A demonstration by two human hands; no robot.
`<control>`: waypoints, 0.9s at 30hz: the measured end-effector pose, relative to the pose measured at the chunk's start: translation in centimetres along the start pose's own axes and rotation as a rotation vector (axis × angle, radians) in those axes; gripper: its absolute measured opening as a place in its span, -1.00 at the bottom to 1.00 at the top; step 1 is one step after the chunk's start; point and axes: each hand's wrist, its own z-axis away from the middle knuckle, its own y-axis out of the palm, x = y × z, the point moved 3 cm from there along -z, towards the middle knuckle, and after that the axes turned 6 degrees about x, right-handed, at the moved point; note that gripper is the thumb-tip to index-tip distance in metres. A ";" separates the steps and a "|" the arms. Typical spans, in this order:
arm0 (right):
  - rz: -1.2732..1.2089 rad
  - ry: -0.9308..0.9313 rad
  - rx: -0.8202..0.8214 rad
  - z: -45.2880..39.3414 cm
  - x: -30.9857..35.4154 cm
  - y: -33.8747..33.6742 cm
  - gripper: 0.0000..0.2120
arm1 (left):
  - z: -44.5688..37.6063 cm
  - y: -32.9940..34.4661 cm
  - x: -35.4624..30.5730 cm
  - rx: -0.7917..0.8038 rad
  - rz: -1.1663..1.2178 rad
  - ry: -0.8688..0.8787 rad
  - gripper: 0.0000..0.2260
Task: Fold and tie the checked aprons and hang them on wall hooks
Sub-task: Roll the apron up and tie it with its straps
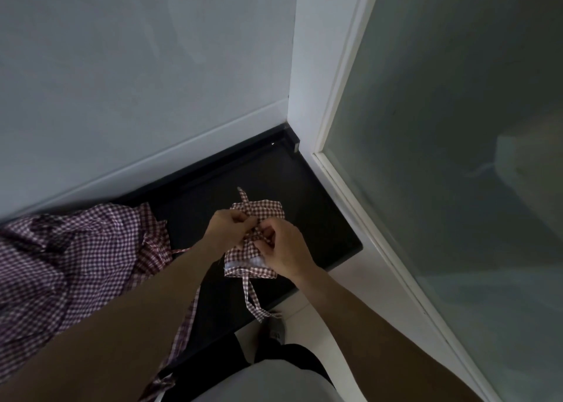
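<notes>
Left hand [229, 225] pinches strap [247, 202]; right hand [281, 248] grips folded apron [243, 257] (on black counter [304, 188]).

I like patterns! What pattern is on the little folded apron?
Red-and-white checks on the folded apron, seen from the head view.

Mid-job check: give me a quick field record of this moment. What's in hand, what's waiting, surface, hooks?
in hand: folded apron, on the counter
left hand: fingers pinch a strap at the bundle's middle
right hand: fingers pinch the strap there too
loose strap: hangs over the counter's front edge
waiting: pile of aprons, unfolded, to the left
surface: black counter
hooks: none in view
</notes>
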 end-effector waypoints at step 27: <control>-0.182 0.101 0.132 -2.5 -0.1 -0.8 -0.87 | 1.0 -1.7 -0.6 0.220 -0.328 0.346 -0.84</control>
